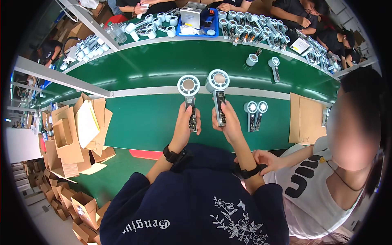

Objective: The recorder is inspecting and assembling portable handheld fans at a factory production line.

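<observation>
Head view, looking down: a person's two hands each hold up a pale-blue device with a round, spoked head and a straight handle showing a dark circuit board. Left hand (183,122) is closed around the handle of the left device (190,104), thumb laid on the board and fingers curled along the other side. Right hand (230,121) grips the right device (220,104) the same way, thumb on its board. Both devices are raised head-away, side by side but apart, above a green surface (143,122). Two similar devices, a near pair (252,108), lie close together on that surface, right of the hands. Beyond a pale rail (157,91), two more, the far devices (275,70), lie apart on a green strip (143,61); crowded rows of devices (247,29) and a blue tray (215,20) stand behind. Cardboard boxes (67,143) heap at left. At right, a co-worker's hand (266,161) reaches to the black band (248,172) on the person's right wrist.
</observation>
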